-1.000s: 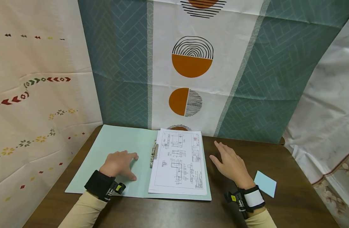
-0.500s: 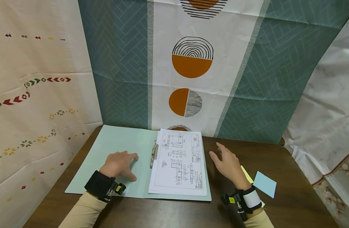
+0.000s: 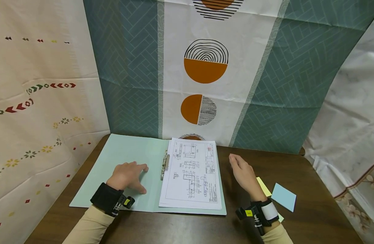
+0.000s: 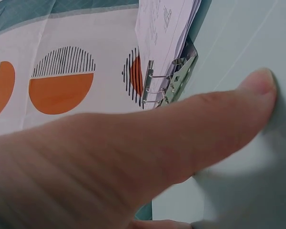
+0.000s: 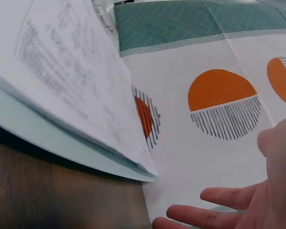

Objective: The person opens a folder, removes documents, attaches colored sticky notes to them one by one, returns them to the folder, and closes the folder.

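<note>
A pale green folder (image 3: 138,145) lies spread flat on the table. My left hand (image 3: 127,176) rests on its left cover, thumb (image 4: 257,88) apart from the fingers. A metal ring fastener (image 3: 164,166) at the fold holds a stack of papers (image 3: 180,200), whose top sheet is a printed technical drawing. Just right of the folder, my right hand (image 3: 244,176) is over the dark table with nothing in its grasp. In the right wrist view its fingers (image 5: 205,217) extend loosely past the corner of the papers.
Right of my right wrist lie a light blue paper square (image 3: 283,197) and a yellow one (image 3: 264,186), partly covered by the forearm. A patterned curtain (image 3: 202,112) hangs along the back edge of the brown wooden table (image 3: 315,203). More cloth (image 3: 351,135) hangs on the right.
My right forearm has shifted slightly left, uncovering the yellow paper. The right thumb has drawn in toward the fingers. My left hand, the folder and the papers have stayed put.
</note>
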Demonstrator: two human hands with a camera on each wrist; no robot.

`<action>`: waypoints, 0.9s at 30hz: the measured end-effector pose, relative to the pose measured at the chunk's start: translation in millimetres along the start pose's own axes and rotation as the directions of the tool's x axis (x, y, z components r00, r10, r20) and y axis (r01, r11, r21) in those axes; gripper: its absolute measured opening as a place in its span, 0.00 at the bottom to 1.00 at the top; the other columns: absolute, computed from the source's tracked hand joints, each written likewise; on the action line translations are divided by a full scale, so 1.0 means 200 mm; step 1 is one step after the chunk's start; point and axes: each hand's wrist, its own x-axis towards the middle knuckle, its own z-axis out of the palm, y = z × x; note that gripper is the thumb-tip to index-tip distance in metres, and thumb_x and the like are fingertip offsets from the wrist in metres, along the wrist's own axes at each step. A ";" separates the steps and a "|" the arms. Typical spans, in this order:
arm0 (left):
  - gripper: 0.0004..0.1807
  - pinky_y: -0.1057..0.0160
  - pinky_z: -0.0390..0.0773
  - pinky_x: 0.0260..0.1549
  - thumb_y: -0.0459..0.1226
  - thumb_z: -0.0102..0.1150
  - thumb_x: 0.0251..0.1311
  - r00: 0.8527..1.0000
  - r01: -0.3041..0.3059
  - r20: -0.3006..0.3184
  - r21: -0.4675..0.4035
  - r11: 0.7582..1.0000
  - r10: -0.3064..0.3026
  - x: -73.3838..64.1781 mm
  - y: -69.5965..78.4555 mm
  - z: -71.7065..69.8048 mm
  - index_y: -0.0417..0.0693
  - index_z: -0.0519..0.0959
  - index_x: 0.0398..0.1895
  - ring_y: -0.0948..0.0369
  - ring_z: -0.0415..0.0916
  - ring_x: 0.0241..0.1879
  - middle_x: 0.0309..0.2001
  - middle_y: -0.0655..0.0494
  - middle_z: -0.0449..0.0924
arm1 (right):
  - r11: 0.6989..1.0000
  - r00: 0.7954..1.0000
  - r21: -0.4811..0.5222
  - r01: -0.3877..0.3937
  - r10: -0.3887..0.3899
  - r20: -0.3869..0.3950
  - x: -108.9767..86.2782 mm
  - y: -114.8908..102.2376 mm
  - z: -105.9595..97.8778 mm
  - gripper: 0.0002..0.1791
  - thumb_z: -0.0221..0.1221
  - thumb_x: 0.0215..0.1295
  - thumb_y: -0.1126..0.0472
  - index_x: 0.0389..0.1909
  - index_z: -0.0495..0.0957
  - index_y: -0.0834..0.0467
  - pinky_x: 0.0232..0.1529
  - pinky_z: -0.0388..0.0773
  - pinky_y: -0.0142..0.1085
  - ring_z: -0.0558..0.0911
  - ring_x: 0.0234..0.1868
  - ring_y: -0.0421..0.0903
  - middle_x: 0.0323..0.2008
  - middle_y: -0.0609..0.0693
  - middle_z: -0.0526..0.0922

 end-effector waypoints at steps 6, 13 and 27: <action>0.44 0.43 0.85 0.43 0.56 0.92 0.45 1.000 0.006 0.001 -0.001 1.000 -0.006 0.00 0.00 0.00 0.52 0.85 0.66 0.48 0.82 0.44 0.54 0.43 0.88 | 0.996 1.000 0.080 -0.026 0.024 0.020 0.02 0.02 0.03 0.37 0.38 0.94 0.41 0.85 0.66 0.64 0.67 0.86 0.61 0.84 0.72 0.70 0.76 0.71 0.79; 0.45 0.42 0.86 0.45 0.57 0.92 0.45 1.000 0.007 0.002 0.001 1.000 -0.007 0.00 0.00 0.00 0.52 0.84 0.67 0.47 0.82 0.45 0.54 0.42 0.88 | 0.969 0.992 0.226 -0.100 0.079 0.101 0.05 0.03 0.08 0.38 0.35 0.94 0.39 0.86 0.64 0.63 0.65 0.88 0.57 0.84 0.72 0.70 0.75 0.72 0.79; 0.45 0.45 0.85 0.41 0.57 0.92 0.45 1.000 0.008 0.009 0.001 1.000 -0.008 0.01 0.00 0.00 0.52 0.84 0.67 0.48 0.79 0.42 0.54 0.43 0.88 | 0.954 0.988 0.297 -0.048 0.002 0.154 0.08 0.11 0.14 0.49 0.34 0.89 0.28 0.85 0.65 0.65 0.57 0.90 0.48 0.86 0.57 0.60 0.70 0.73 0.83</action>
